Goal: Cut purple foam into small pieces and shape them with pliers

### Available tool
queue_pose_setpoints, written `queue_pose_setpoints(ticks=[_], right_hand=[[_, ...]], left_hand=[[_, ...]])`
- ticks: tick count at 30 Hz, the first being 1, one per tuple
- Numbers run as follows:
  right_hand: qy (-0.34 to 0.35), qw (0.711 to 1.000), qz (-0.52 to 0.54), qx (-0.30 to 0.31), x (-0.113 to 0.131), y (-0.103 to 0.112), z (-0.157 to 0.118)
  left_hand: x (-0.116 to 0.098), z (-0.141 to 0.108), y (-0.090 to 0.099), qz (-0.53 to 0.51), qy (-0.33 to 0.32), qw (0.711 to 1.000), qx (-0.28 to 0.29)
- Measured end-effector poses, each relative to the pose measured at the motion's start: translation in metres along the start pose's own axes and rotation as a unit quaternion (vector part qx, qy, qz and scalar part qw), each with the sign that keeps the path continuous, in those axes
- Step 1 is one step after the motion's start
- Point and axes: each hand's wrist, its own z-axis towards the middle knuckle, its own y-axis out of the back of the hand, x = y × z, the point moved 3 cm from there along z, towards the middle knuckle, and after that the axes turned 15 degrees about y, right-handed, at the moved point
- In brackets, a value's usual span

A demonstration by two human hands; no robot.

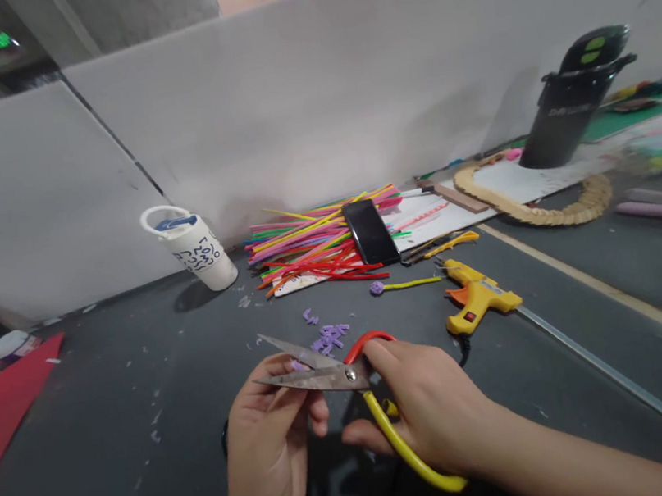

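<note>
Scissors (351,375) with one red and one yellow handle are in my right hand (432,403), fingers closed round the handles. Their blades are parted and point left, over the fingertips of my left hand (272,439). That hand is pinched around a small purple piece (297,366) between the blades. Just beyond the scissors, several purple bits (330,337) lie loose on the dark table (176,420). A purple ball on a yellow-green stem (404,284) rests farther back, beside a yellow glue gun (478,295) with a long clear glue stick.
Coloured pipe cleaners (305,239) lie at the back under a black phone (371,232). A white cup (200,251) stands left of them. At the right are a ring-shaped tan piece (524,211) and a black bottle (565,109). Red paper (13,411) lies at the left.
</note>
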Motion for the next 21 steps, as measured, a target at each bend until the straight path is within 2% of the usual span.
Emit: queue_pose_setpoints(ticks=[11,21], right_hand=[[0.020,0.998,-0.047,-0.023,0.0006,-0.0006,-0.0007],[0.013,0.998,-0.056,-0.008,-0.0024,-0.0005,0.0015]], left_hand=[[0.0023,0.0003,-0.0006,-0.014,0.002,1.000,-0.013],[-0.0021,0.0002,0.0006,0.030,-0.038,0.999,-0.023]])
